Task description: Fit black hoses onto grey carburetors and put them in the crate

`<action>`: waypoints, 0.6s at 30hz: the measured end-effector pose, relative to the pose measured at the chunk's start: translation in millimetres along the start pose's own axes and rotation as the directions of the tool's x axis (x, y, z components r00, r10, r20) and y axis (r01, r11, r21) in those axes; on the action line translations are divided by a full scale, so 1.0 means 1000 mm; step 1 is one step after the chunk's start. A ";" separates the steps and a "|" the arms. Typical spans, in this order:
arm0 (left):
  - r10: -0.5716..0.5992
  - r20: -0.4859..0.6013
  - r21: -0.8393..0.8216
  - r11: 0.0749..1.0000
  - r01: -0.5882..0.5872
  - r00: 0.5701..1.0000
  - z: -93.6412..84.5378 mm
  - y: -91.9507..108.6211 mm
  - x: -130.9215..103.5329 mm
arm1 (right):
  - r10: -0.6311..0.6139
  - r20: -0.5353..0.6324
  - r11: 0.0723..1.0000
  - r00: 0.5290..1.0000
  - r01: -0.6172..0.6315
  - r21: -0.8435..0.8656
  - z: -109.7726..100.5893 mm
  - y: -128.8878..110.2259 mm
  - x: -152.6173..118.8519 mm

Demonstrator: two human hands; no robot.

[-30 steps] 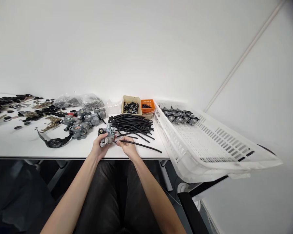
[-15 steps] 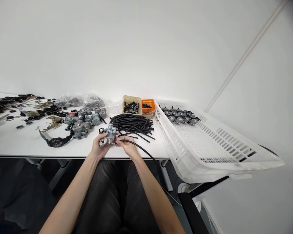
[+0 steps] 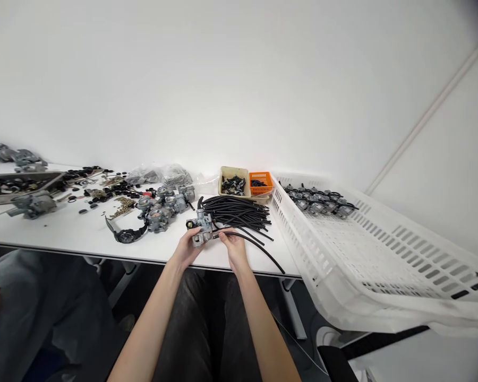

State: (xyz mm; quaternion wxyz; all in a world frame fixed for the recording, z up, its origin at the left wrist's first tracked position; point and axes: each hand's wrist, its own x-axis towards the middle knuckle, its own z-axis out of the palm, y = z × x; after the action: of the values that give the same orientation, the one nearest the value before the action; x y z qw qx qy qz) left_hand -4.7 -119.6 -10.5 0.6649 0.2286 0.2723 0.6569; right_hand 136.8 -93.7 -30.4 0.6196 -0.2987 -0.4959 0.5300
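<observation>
A metal carburetor [image 3: 202, 228] is gripped in my left hand [image 3: 186, 249], just over the table's front edge. My right hand [image 3: 233, 245] pinches a long black hose [image 3: 258, 245] close to the carburetor's lower right side; the hose curves off to the right. Whether the hose end sits on the fitting is too small to tell. Behind my hands lies a pile of black hoses [image 3: 239, 210]. Several more carburetors [image 3: 159, 217] and a black wristwatch [image 3: 128, 235] rest to the left.
A white crate [image 3: 310, 270] holding several carburetors stands at the right. Beige [image 3: 222, 173] and orange [image 3: 262, 175] bins of small parts are behind the hoses. Loose parts and a tray [image 3: 0, 200] lie left, near another person's leg [image 3: 43, 297].
The view has swung left, bringing another person's leg and the tray into sight. Both hands still hold the carburetor and hose; the hose's free end now shows over the table edge.
</observation>
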 end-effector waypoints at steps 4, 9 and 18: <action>0.007 -0.032 -0.008 1.000 -0.008 0.999 -0.002 0.000 0.005 | 0.026 -0.029 0.999 0.999 -0.025 0.040 -0.002 0.002 0.001; 0.008 -0.005 -0.020 1.000 -0.009 1.000 -0.004 0.000 0.002 | 0.059 -0.079 0.990 0.995 -0.048 0.129 -0.004 0.004 0.003; -0.026 0.038 -0.095 0.995 0.029 0.999 -0.001 0.002 0.001 | 0.062 -0.076 0.996 0.995 -0.058 0.061 0.003 -0.006 -0.004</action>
State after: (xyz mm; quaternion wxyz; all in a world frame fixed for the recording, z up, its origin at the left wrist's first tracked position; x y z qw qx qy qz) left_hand -6.5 -118.4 -10.2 0.6890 0.2049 0.2315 0.6555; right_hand 136.8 -99.7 -25.3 0.6308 -0.3154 -0.4464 0.5508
